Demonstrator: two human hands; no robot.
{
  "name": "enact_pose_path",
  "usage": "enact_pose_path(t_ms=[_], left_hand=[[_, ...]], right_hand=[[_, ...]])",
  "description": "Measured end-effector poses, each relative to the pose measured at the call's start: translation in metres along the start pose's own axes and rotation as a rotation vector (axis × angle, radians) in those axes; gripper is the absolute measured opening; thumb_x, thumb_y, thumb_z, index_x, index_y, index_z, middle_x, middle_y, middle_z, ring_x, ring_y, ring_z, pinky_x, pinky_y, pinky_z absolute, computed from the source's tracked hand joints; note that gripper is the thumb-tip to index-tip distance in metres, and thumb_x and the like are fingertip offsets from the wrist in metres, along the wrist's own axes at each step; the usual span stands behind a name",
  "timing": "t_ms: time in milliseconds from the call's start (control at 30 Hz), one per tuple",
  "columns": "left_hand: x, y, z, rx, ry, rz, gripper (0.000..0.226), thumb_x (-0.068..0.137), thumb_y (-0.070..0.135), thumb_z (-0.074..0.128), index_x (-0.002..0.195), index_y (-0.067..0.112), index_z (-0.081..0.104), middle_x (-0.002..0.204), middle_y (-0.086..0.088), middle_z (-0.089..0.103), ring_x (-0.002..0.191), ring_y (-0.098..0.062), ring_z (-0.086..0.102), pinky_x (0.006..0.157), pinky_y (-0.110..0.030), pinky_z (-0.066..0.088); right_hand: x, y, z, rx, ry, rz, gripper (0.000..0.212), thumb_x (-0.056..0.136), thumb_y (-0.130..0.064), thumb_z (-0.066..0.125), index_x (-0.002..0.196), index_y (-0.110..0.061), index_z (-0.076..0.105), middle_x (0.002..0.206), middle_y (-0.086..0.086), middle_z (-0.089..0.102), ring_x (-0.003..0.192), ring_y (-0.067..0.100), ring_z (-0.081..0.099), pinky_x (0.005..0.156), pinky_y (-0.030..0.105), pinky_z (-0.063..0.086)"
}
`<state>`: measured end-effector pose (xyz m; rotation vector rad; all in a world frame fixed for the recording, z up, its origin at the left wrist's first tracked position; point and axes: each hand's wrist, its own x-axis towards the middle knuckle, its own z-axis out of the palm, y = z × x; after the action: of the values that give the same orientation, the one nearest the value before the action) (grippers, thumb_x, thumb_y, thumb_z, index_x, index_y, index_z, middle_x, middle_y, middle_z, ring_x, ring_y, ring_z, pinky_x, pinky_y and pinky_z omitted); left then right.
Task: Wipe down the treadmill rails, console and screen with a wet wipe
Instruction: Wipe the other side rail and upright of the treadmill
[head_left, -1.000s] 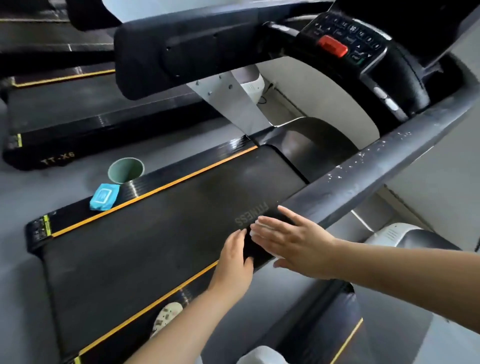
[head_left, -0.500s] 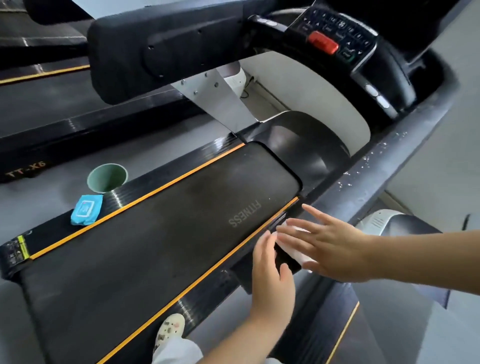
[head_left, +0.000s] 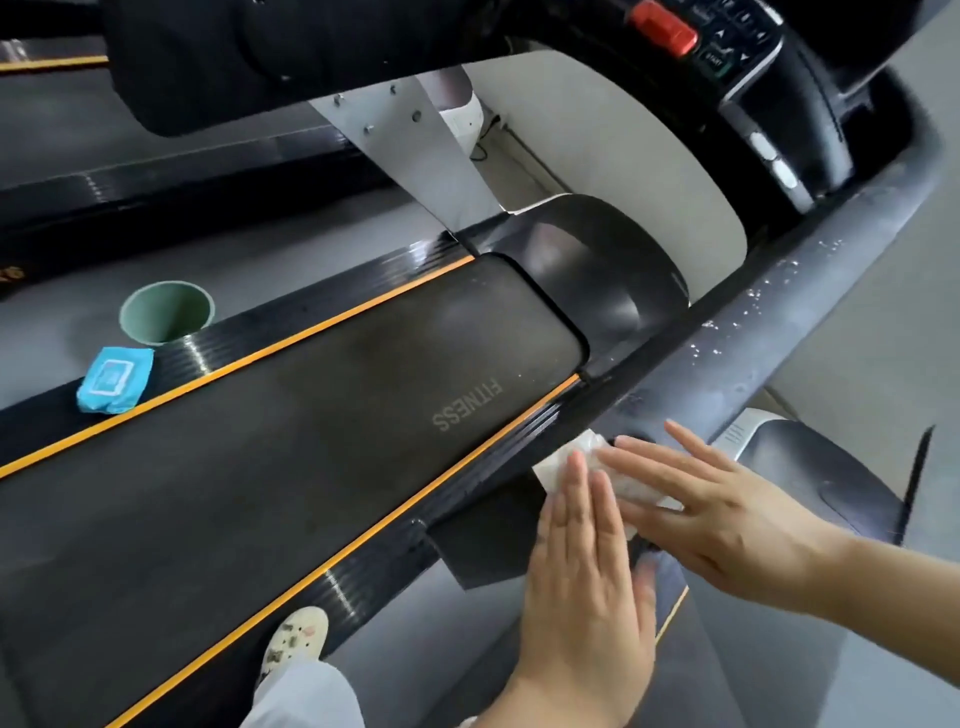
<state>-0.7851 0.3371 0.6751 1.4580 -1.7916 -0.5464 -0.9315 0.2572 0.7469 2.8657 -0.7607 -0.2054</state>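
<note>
Wiping right handrail end
Both hands, left hand (head_left: 582, 566) and right hand (head_left: 711, 514), flat-fingered, press wet wipe (head_left: 571, 467) on handrail (head_left: 779, 332); best press firmly, stroke upward over flecks.

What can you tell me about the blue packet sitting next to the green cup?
The blue packet is a soft, flat, plastic-looking pouch, bright blue with a pale rectangular label on top whose print is too small to read. It looks closed and slightly puffy, with crimped edges. It lies flat on the black ribbed side rail of the treadmill, outside the orange stripe, just in front of the green cup; whether they touch is unclear. Neither hand is near it.
</note>
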Motion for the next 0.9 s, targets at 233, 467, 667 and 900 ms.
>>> enact_pose_path(t_ms=[233,467,667,900], left_hand=[[-0.058,-0.058,0.013,0.115,-0.043,-0.075,0.066,0.101,0.046,0.015,0.149,0.007,-0.007,0.158,-0.005,-0.005,0.141,-0.022,0.019,0.114,-0.037,0.018],[-0.031,-0.009,0.014,0.045,0.064,-0.266,0.064,0.102,0.043,0.011,0.141,-0.008,0.017,0.15,-0.027,0.021,0.14,-0.033,0.011,0.113,-0.04,0.009],[-0.046,-0.04,0.019,-0.11,-0.056,-0.386,0.08,0.085,0.071,-0.009,0.141,0.019,-0.031,0.151,-0.005,-0.023,0.138,-0.005,-0.026,0.115,-0.027,-0.005],[-0.002,-0.006,0.006,-0.261,0.13,-0.298,0.063,0.097,0.055,0.011,0.145,0.013,0.01,0.155,-0.014,0.011,0.146,-0.023,0.004,0.117,-0.034,0.012]], right_hand=[[0.025,-0.056,0.017,-0.198,-0.119,-0.05,0.082,0.064,-0.024,0.068,0.142,-0.024,0.043,0.154,0.004,0.029,0.141,0.025,0.021,0.116,0.049,0.001],[-0.006,-0.033,-0.003,-0.237,-0.08,0.0,0.084,0.066,-0.026,0.077,0.141,-0.027,0.041,0.151,-0.001,0.034,0.138,0.026,0.029,0.115,0.051,0.006],[0.024,-0.048,0.014,-0.219,-0.086,-0.048,0.077,0.065,-0.029,0.076,0.137,-0.023,0.049,0.155,0.007,0.026,0.142,0.027,0.022,0.116,0.052,0.004],[0.008,-0.044,0.001,-0.117,0.128,0.193,0.047,0.082,-0.025,0.047,0.129,-0.024,0.049,0.151,0.007,0.029,0.138,0.025,0.029,0.111,0.055,0.015]])
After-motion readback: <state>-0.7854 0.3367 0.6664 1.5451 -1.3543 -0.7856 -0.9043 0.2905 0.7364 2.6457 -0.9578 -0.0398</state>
